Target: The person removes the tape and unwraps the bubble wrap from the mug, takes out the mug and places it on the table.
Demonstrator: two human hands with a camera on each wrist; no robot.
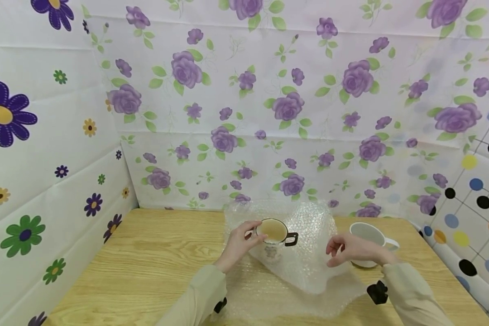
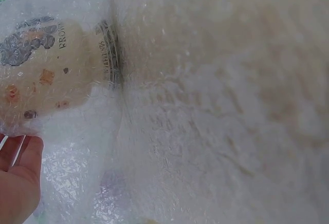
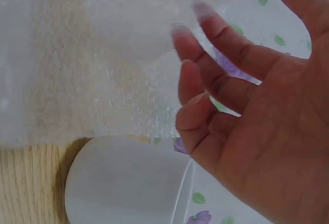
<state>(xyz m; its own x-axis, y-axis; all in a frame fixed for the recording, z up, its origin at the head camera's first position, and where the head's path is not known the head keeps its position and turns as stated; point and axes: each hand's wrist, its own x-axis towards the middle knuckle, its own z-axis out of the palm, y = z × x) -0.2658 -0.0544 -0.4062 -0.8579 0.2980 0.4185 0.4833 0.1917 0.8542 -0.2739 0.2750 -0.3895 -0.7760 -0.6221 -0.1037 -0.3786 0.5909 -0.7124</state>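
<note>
A cream mug (image 1: 274, 231) with a dark rim and dark handle stands on a sheet of bubble wrap (image 1: 305, 276), its handle to the right. Part of the wrap is folded up over its front; the printed bear and lettering show through in the left wrist view. From the left, my left hand (image 1: 241, 242) grips the mug at its rim, thumb in front. My right hand (image 1: 356, 249) hovers between the wrap and a white mug (image 1: 366, 233), fingers loosely bent and holding nothing. In the right wrist view that white mug (image 3: 126, 178) lies just below the fingers.
The wooden table (image 1: 146, 253) extends to the left of the wrap. Flowered cloth (image 1: 228, 136) hangs at the back, and a dotted cloth (image 1: 468, 217) borders the right side. The wrap's far edge leans up against the back cloth.
</note>
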